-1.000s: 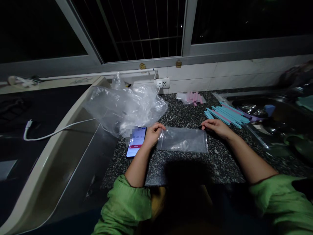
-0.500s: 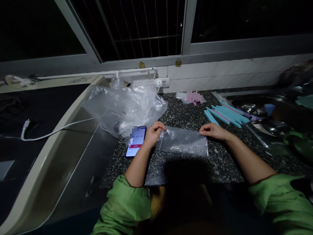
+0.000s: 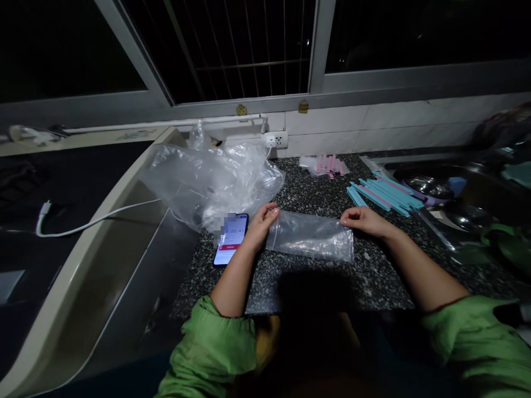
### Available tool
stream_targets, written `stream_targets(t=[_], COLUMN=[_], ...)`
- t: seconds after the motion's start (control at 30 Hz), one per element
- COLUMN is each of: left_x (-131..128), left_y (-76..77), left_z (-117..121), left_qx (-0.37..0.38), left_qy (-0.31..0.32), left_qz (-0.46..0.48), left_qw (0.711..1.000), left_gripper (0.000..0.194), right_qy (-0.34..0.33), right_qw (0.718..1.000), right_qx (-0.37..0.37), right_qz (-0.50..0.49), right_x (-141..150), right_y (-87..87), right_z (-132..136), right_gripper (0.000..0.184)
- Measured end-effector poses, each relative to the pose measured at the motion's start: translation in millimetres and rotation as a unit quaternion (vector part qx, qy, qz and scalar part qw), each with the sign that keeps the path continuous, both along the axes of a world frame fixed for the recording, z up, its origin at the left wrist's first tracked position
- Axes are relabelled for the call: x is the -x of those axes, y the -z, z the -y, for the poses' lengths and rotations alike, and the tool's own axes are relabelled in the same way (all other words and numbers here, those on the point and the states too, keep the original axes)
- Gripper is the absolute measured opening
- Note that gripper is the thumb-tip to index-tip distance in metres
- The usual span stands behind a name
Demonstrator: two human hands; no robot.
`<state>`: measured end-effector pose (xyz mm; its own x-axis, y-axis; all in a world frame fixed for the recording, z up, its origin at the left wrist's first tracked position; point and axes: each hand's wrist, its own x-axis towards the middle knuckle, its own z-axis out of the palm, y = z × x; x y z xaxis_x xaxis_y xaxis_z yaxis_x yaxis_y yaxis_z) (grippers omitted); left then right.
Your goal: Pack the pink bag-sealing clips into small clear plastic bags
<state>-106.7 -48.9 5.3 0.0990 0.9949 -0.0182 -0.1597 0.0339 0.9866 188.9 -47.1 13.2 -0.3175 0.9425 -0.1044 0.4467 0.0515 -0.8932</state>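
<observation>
A clear plastic bag [image 3: 311, 237] is stretched sideways just over the dark speckled countertop [image 3: 265, 287]. My left hand [image 3: 262, 222] pinches its upper left corner between thumb and fingers. At the upper right corner, my right hand [image 3: 362, 220] grips the bag in the same way. The bag looks flat, and I see nothing inside it. Beside my left wrist lies a phone [image 3: 231, 240] with a lit timer screen. To the right of my right hand is a loose pile of light blue strips [image 3: 385, 193], with a few pink ones among them.
A large crumpled clear plastic sack [image 3: 224, 177] fills the back left. Short pink strips [image 3: 331, 164] lie on small clear bags near the wall. The sink [image 3: 435, 171] holds metal bowls at right. A washing machine [image 3: 83, 254] stands left, with a white cable [image 3: 99, 218] across it.
The bag and both hands have shifted very slightly, with the bag pulled a little flatter. Everything else stays in place.
</observation>
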Motion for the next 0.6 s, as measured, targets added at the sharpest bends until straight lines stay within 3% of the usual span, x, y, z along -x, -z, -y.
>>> stream_targets(t=[0.17,0.4,0.6], left_x=[0.8,-3.2,-10.5], left_y=[0.1,3.6,-0.6], left_z=[-0.6,0.0,5.0], left_qx=[0.034,0.01,-0.02], left_qy=[0.03,0.023,0.057], left_qz=[-0.063,-0.081,-0.116], left_qw=[0.997,0.996,0.991], left_gripper=[0.037,0.03,0.018], right_qy=[0.006,-0.049,-0.082], right_qw=[1.0,0.998,0.994], right_qx=[-0.002,0.048,0.065], right_qz=[-0.003,0.008,0.019], right_x=[-0.5,-2.0,16.0], right_y=[-2.5,-5.3,-0.3], right_z=[1.3,2.6,7.1], right_gripper=[0.045,0.045,0.049])
